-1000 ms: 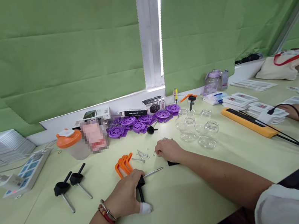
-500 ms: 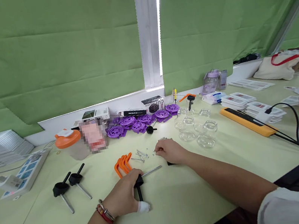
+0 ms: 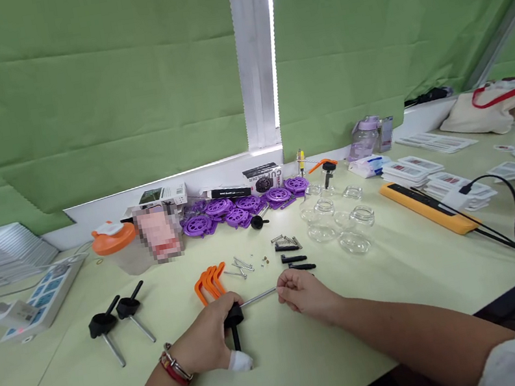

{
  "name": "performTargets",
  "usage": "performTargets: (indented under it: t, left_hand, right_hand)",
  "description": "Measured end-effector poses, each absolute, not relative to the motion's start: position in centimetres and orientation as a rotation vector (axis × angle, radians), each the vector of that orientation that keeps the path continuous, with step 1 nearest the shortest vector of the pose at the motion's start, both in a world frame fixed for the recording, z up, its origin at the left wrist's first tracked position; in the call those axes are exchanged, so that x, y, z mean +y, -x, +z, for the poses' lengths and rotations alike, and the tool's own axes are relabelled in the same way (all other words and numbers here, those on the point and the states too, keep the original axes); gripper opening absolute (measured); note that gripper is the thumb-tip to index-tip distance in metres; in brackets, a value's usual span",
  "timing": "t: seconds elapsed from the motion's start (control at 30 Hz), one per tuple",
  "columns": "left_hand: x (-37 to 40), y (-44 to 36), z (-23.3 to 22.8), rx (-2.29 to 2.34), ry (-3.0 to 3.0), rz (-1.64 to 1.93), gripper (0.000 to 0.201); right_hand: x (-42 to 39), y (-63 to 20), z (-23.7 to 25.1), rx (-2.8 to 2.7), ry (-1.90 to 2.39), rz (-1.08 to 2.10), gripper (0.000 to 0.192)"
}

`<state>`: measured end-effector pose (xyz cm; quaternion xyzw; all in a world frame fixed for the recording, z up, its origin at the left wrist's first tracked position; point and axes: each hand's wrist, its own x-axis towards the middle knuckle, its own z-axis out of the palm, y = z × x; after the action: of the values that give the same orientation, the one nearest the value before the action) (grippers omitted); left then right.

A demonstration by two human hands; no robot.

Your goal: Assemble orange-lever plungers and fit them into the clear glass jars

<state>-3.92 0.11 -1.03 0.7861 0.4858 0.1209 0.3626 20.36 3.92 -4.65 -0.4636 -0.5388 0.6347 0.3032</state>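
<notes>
Holding a black cup-shaped plastic piece [image 3: 235,316] with a thin silver metal rod [image 3: 259,297], my left grip [image 3: 204,343] wraps around it over the pale green worktop [image 3: 285,359] (my thumb wears a white wrapping [image 3: 240,361]). The rod points right, its far end at my right grip [image 3: 307,295], whose thumb and fingertips are pressed together; whether they pinch the rod or some small part, I cannot tell. Orange bent plastic handles [image 3: 210,282] lie side by side just beyond my left grip, near loose silver metal screws [image 3: 239,267]. Slim black plastic pins [image 3: 294,258] and silver coil springs [image 3: 285,241] lie beyond my right grip. Well to my left rest two similar black pieces [image 3: 103,324] with rods. Farther back are round purple openwork discs [image 3: 238,216] and, rightward, clear glass jars [image 3: 363,220].
</notes>
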Motion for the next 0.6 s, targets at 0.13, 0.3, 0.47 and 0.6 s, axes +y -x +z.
performTargets:
  t: [0.13, 0.3, 0.47, 0.6]
  left_hand:
    - [0.2, 3.9, -1.0, 1.243, -2.017, 0.308, 0.07]
    - [0.2, 3.8, -0.9, 1.257, -1.986, 0.308, 0.069]
    - [0.2, 3.8, -0.8, 1.248, -1.969, 0.299, 0.068]
    - [0.2, 3.9, -0.8, 1.248, -1.967, 0.296, 0.068]
  right_hand:
    - [5.0, -21.2, -5.2, -1.608, 1.174, 1.547, 0.008]
    - [5.9, -22.1, -5.2, -1.764, 1.027, 1.472, 0.009]
    - [6.8, -23.0, -5.1, -1.928, 0.909, 1.394, 0.01]
    - [7.6, -23.6, -5.1, -2.006, 0.855, 1.376, 0.011]
